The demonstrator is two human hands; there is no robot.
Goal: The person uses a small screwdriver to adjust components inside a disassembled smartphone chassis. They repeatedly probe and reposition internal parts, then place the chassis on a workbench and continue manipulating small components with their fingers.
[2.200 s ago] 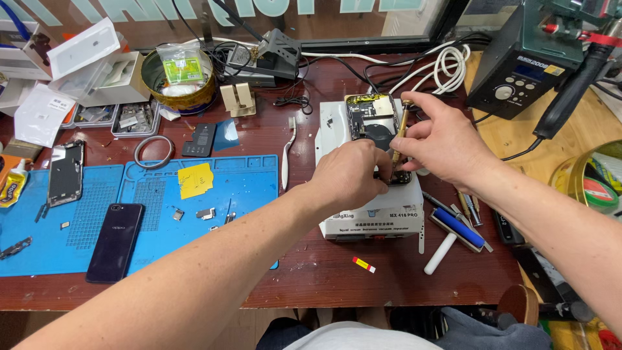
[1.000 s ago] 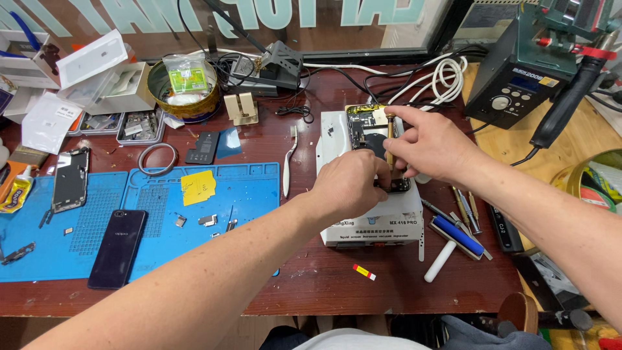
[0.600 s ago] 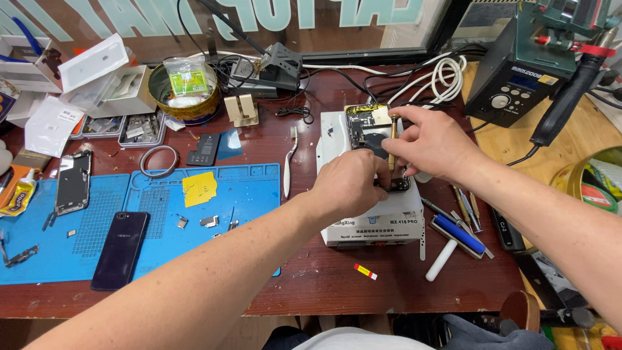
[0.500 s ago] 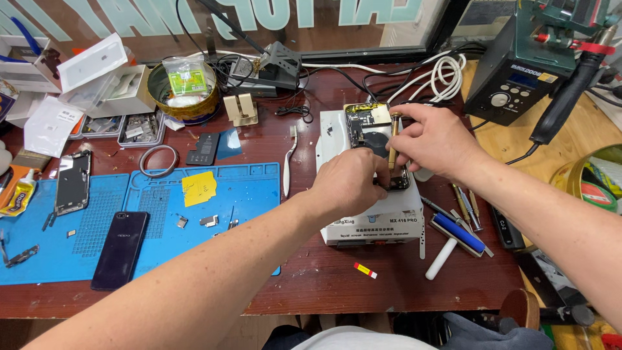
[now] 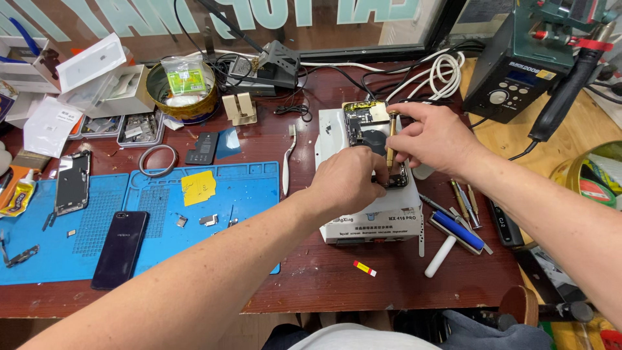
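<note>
One opened phone (image 5: 363, 126) on one white box (image 5: 369, 220) — left hand (image 5: 350, 181) curled, steadying it; right hand (image 5: 434, 136) pinches one screwdriver (image 5: 391, 139) upright — two hands working.

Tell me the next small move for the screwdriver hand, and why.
Probably keep the screwdriver upright and twist it: the right hand pinches it tip-down on the opened phone, while the left hand steadies the phone's lower end on the white box.
</note>
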